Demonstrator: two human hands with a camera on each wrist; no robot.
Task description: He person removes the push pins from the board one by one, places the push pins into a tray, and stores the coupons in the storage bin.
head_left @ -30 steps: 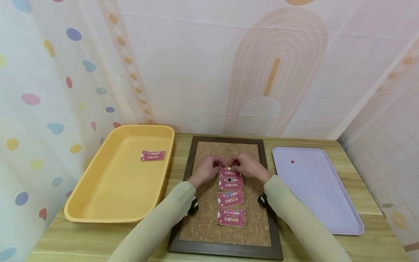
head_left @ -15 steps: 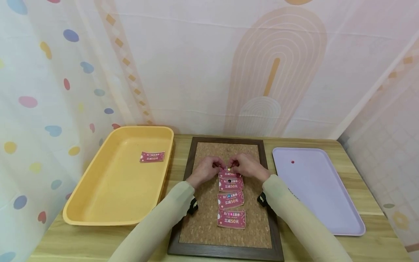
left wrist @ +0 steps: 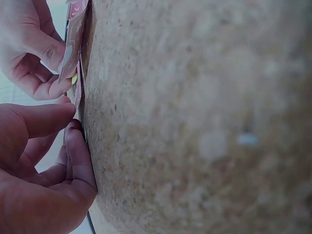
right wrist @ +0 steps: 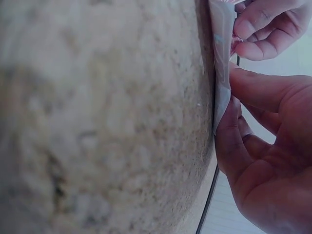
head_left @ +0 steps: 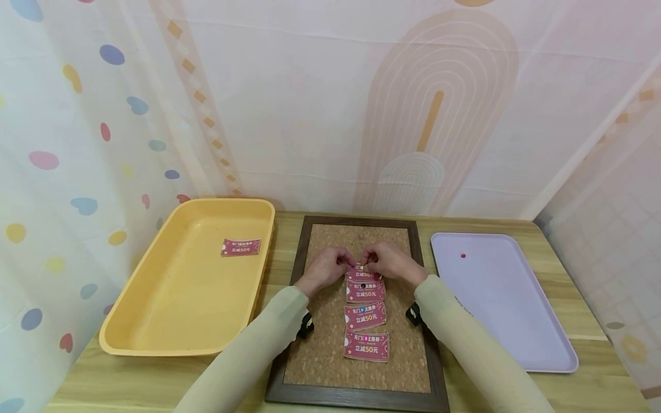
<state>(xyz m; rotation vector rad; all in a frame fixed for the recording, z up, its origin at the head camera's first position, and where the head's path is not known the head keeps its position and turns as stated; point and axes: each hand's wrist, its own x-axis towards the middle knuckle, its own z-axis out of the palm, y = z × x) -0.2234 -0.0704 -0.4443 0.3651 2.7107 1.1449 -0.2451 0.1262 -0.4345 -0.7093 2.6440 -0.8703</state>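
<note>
On the cork board point(head_left: 320, 361), several dark pink coupons form a column, most with a pushpin showing near the upper middle. My left hand point(head_left: 326, 267) pinches the left end of the top coupon point(head_left: 355, 275). My right hand point(head_left: 391, 263) holds the same coupon by its upper right part, thumb and finger at its edge. A yellow pushpin point(left wrist: 74, 79) shows at the right fingertips in the left wrist view. The coupon edge point(right wrist: 222, 107) stands slightly raised from the cork in the right wrist view. Below lie the coupons with a black pushpin point(head_left: 363, 285), a blue pushpin point(head_left: 362, 310) and a pink pushpin point(head_left: 366, 338).
A yellow tray point(head_left: 170, 321) on the left holds one loose coupon point(head_left: 241, 247). To the right, a lilac tray point(head_left: 516, 310) holds a red pushpin point(head_left: 463, 256). The board's dark wooden frame point(head_left: 356, 396) rests on the wooden table point(head_left: 103, 378), with a patterned curtain point(head_left: 310, 115) behind.
Both hands stay at the top coupon with only slight finger shifts, the right fingertips now closer around the yellow pushpin. The head view has shifted slightly.
</note>
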